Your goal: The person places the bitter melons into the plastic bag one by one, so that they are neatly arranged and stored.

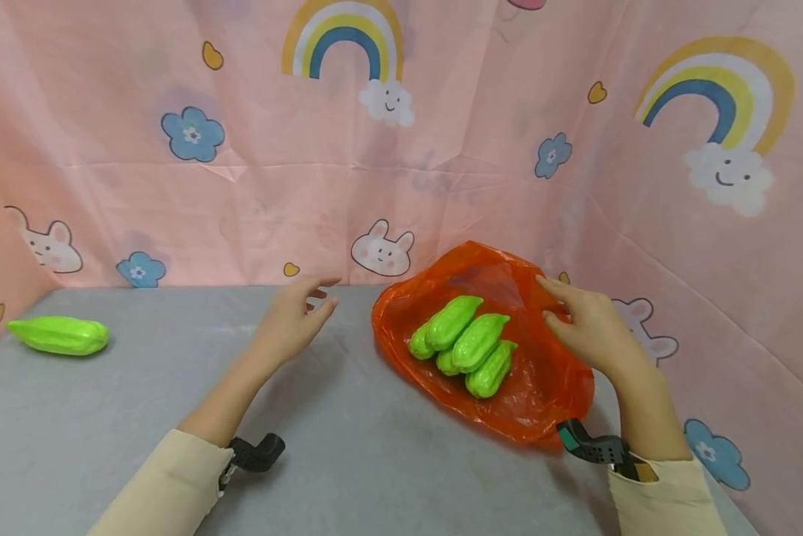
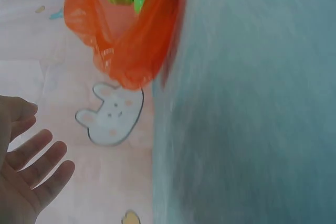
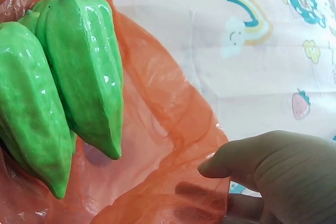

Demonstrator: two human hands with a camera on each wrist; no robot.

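Observation:
A red-orange plastic bag [image 1: 408, 298] lies spread with its mouth wide on the grey table. Several glossy green ridged gourds with pointed tips, like bitter melons [image 1: 479, 342], are heaped inside it. My right hand [image 1: 592, 327] holds the bag's right rim; in the right wrist view the thumb is on the inner side and fingers show through the film behind it. Left of the bag, my left hand [image 1: 294, 320] hovers above the table, fingers loosely bent and holding nothing. A single green gourd [image 1: 59, 335] lies at the far left, apart from both hands.
A pink cloth with rainbows and rabbits [image 1: 254, 208] hangs behind the grey table [image 1: 347, 461] and along its right side. The bag's back edge stands close to this cloth. Each wrist wears a black camera mount [image 1: 257, 452].

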